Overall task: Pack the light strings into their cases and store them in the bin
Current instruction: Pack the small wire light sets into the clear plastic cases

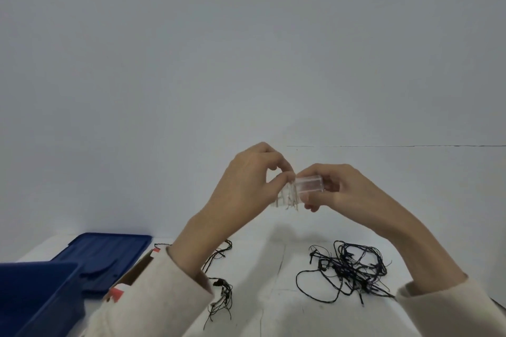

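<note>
Both hands were raised above the counter: right hand gripped a clear case, left hand pinched a pale wire bundle at its mouth. Step looked like stuffing the string in; next needs pushing the loops fully inside. Dark light strings lay below, another partly behind the left sleeve. Blue bin, lid and cardboard box were cut off or hidden.

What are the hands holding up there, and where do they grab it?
The right hand holds a small clear case by its right end. The left hand pinches a pale wound light string at the case's left end.
</note>
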`<state>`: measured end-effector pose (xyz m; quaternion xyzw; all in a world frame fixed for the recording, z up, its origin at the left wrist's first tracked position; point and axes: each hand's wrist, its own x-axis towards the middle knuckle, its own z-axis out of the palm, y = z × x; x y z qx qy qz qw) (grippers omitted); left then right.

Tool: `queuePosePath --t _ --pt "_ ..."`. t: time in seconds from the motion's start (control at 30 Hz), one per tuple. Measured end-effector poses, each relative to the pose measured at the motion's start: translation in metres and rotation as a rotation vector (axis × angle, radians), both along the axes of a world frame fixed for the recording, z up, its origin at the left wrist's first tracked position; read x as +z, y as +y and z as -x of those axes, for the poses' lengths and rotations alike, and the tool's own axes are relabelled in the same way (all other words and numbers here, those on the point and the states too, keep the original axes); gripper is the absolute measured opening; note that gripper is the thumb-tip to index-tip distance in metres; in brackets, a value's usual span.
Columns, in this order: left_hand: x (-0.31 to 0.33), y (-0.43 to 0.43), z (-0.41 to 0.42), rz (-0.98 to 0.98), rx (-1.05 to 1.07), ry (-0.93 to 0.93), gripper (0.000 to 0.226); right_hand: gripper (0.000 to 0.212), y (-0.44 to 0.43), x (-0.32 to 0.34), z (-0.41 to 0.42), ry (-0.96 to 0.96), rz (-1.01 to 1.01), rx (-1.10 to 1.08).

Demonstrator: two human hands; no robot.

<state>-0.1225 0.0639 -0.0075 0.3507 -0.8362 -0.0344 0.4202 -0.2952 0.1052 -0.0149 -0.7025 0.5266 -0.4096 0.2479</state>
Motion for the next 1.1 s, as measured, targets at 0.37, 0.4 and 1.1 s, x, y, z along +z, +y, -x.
queuePosePath --t 0.37,0.4,1.1 --pt "-0.037 0.0 -0.022 -0.869 -0.103 0.428 0.015 0.013 -0.013 -0.044 -0.036 -0.185 -0.052 0.133" --pt "-0.043 -0.001 -0.027 -0.899 -0.086 0.436 0.017 0.012 -0.016 -0.05 -0.042 -0.201 -0.057 0.122" --pt "-0.168 0.024 -0.212 -1.046 0.469 0.428 0.035 0.007 -0.045 -0.177 -0.202 -0.026 -0.149 0.365"
